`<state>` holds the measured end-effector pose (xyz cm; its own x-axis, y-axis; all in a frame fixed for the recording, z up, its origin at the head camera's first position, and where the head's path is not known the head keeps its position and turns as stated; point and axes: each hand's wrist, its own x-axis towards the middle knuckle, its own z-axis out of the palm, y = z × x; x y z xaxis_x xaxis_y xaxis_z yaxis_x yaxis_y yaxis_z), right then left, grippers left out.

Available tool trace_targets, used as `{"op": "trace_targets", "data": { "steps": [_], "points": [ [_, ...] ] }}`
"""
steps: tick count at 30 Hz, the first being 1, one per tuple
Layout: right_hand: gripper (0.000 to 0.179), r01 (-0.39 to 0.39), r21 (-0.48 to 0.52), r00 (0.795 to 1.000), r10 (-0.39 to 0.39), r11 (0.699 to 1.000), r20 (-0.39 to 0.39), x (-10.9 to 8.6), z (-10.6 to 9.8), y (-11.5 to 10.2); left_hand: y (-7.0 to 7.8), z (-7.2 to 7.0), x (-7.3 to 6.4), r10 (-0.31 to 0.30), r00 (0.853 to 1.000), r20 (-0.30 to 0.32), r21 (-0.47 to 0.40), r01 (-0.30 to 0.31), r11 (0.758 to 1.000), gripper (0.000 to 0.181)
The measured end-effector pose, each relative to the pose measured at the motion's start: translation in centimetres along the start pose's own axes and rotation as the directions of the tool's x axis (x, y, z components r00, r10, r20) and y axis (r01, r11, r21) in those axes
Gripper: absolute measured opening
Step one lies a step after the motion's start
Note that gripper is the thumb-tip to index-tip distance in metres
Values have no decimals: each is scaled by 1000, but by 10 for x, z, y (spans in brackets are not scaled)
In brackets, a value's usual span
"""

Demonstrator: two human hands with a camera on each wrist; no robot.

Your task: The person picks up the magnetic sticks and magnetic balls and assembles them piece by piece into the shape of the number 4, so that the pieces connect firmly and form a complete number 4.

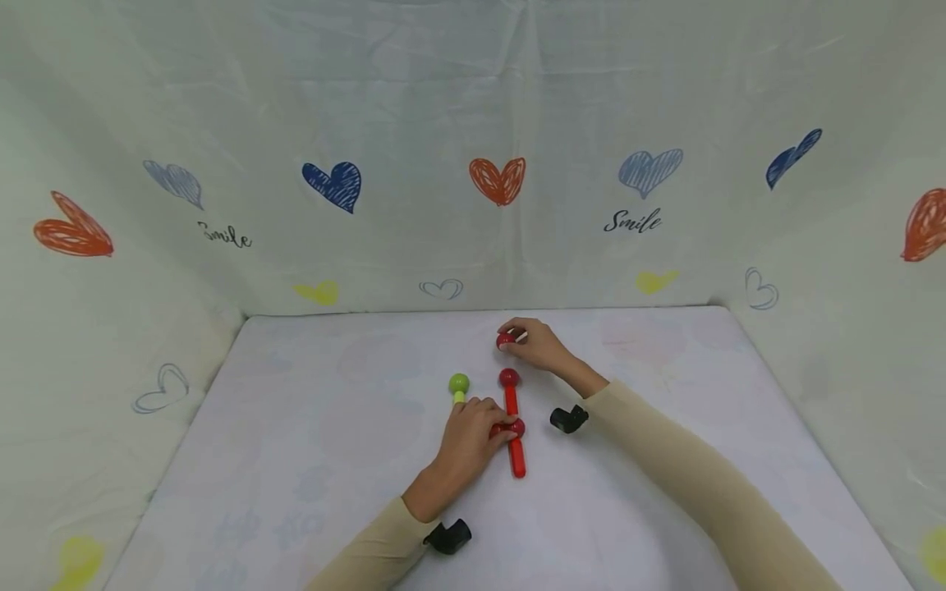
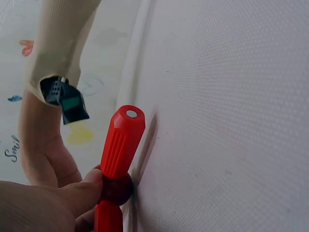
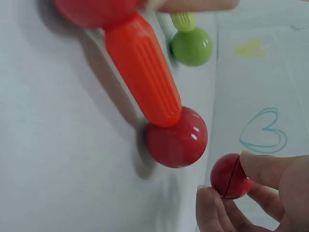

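Observation:
My left hand (image 1: 467,435) pinches a glossy red ball (image 1: 519,428) between thumb and fingers. Two ridged red rods meet that ball in a straight line: a far rod (image 1: 512,400) and a near rod (image 1: 517,457), whose free end shows a silvery disc in the left wrist view. A second red ball (image 1: 508,377) caps the far rod. Just beyond it, my right hand (image 1: 538,345) holds a loose red ball (image 3: 231,175) by its fingertips, apart from the rods. Something red between the left fingers is mostly hidden.
Left of the red rods lies a green ball (image 1: 459,382) on a yellow-green rod (image 1: 459,397), partly covered by the left hand. The white table (image 1: 340,460) ends at a pale curtain (image 1: 414,107) printed with hearts. A black wrist camera (image 1: 567,419) hangs by the right sleeve.

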<state>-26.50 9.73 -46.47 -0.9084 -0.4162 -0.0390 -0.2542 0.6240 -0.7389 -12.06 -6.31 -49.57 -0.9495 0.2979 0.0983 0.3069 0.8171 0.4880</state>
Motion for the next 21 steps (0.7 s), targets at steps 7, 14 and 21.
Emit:
{"op": "trace_targets", "data": {
  "steps": [7, 14, 21],
  "points": [
    [31, -9, 59, 998, 13, 998, -57, -40, 0, 9, 1, -2, 0, 6, 1000, -18, -2, -6, 1000, 26],
    [31, -15, 130, 996, 26, 991, -85, -77, 4, 17, 1, -2, 1, 4, 1000, -15, -17, -4, 1000, 26],
    [31, -45, 156, 995, 59, 987, -85, -108, 10, 25, 2, 1, 1, 13, 1000, -28, -4, -13, 1000, 27]
  ]
}}
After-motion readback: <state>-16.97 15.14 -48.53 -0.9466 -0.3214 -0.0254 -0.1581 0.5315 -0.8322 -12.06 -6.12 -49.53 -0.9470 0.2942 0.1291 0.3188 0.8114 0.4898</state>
